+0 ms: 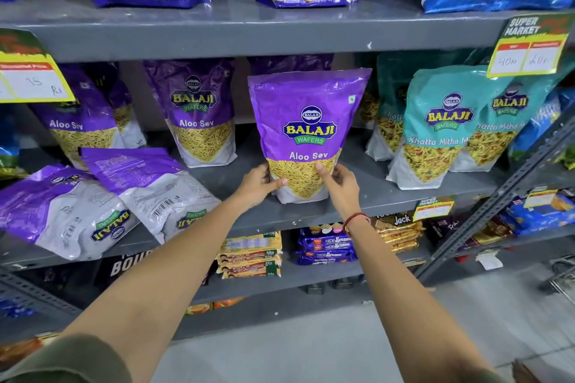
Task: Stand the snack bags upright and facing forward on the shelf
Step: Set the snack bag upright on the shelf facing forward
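A purple Aloo Sev bag stands upright with its front facing me on the grey middle shelf. My left hand grips its lower left side and my right hand grips its lower right side, thumbs on the front. Two more purple bags lie flat at the left, one nearer the edge and one leaning over it, both showing their backs. Other Aloo Sev bags stand upright behind.
Teal Khatta Mitha bags stand to the right of the held bag. Price tags hang from the upper shelf edge. Biscuit packs fill the lower shelf. A diagonal metal brace crosses at the right.
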A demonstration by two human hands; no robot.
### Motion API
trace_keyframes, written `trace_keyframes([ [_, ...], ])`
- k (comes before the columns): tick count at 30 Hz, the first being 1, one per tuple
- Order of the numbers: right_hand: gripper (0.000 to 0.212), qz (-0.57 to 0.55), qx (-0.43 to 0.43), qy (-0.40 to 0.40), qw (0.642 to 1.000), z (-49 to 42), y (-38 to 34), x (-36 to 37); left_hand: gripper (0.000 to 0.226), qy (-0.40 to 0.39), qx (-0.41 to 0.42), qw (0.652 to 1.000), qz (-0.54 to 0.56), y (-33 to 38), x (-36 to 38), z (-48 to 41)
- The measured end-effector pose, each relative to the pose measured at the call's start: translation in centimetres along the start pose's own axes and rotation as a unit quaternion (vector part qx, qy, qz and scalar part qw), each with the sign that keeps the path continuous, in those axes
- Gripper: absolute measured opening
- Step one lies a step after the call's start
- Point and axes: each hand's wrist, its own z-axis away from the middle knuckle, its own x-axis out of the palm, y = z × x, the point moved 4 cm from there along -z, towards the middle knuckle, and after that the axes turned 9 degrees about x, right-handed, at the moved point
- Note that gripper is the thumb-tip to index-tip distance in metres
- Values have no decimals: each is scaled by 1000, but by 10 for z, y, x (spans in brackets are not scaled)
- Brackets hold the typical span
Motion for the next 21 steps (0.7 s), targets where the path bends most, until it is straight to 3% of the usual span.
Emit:
trace_keyframes([
  [6, 64, -13, -8, 65, 998, 24, -12, -3, 48, 43, -25, 997, -55, 8, -4, 8],
  [9, 48, -41, -46, 158, 985, 46, -7, -2, 49, 109, -10, 990, -90, 26, -18, 20],
  [11, 36, -43, -69, 175, 981, 58, -4, 6, 47, 176, 5, 979, -99, 44, -39, 34],
  [15, 25, 6, -121, 97, 988, 68, -12, 39, 43, 337, 40, 927, -159, 61, -104, 69],
  [21, 33, 95, -136, -119, 979, 71, -45, 111, 85, 476, -105, 861, -146, 25, -148, 129],
])
